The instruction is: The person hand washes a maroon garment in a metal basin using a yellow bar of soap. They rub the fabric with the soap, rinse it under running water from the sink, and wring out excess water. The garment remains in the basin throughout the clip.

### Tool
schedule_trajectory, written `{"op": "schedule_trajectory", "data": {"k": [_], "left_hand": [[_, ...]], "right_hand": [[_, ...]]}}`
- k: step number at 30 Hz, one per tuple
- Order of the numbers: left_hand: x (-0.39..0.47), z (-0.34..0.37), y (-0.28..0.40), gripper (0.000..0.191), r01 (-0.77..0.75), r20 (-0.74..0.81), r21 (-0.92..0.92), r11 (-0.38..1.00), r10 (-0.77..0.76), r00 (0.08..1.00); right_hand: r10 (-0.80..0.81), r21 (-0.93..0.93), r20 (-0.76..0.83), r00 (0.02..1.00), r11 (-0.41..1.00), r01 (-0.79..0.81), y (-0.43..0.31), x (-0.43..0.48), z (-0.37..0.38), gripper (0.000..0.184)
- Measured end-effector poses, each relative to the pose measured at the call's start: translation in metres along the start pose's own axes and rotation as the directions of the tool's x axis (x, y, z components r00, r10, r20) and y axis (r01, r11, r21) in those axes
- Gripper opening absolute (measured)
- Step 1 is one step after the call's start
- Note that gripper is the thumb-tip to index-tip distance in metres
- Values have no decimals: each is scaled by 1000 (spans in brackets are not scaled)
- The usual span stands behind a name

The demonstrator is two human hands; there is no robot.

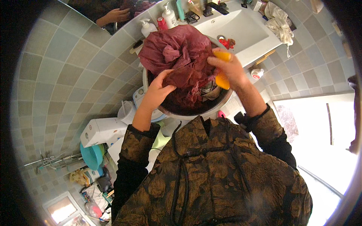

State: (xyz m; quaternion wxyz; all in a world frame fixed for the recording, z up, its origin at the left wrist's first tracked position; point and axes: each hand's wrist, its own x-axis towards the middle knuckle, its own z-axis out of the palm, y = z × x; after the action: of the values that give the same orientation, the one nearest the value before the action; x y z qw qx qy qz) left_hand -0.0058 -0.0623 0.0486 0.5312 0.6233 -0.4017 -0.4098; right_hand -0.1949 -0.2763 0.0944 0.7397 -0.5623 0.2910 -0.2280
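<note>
A wide round basin (223, 104) holds a soaked maroon cloth (195, 39), bunched and puffed up above the far rim. My left hand (155, 94) pinches a fold of this cloth between thumb and fingers. In my right hand (230, 70) is a yellow-orange object (222, 82), blurred and partly covered by the fingers, so its exact kind cannot be told. That hand is at the cloth's right edge. Below it, a grey-beige patterned cloth (210, 91) shows inside the basin. The cloth hides much of the basin's inside.
Behind the basin is a white washbasin (249, 28) with a black faucet (217, 8) and red scraps (227, 43) near the drain. Pump bottles (169, 17) line the wall. A white basket (126, 111) stands left, beyond it a teal basin (91, 156). A white bottle (256, 73) is at right.
</note>
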Motion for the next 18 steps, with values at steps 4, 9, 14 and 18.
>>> {"op": "schedule_trajectory", "data": {"k": [4,9,14,18], "left_hand": [[3,25,46,69,-82,-303,431,899,229,925],[22,61,82,56,-259,-213,537,803,426,879],[15,55,72,38,-17,-173,-105,994,-2,985],[9,44,59,53,-72,-142,-556,828,-9,990]], "right_hand": [[-144,-87,115,983,984,154,-44,27,-2,27],[-211,-155,333,919,949,274,-89,27,28,29],[-247,-192,353,902,925,328,-102,36,17,32],[-232,-177,280,931,941,288,-72,56,2,38]]}}
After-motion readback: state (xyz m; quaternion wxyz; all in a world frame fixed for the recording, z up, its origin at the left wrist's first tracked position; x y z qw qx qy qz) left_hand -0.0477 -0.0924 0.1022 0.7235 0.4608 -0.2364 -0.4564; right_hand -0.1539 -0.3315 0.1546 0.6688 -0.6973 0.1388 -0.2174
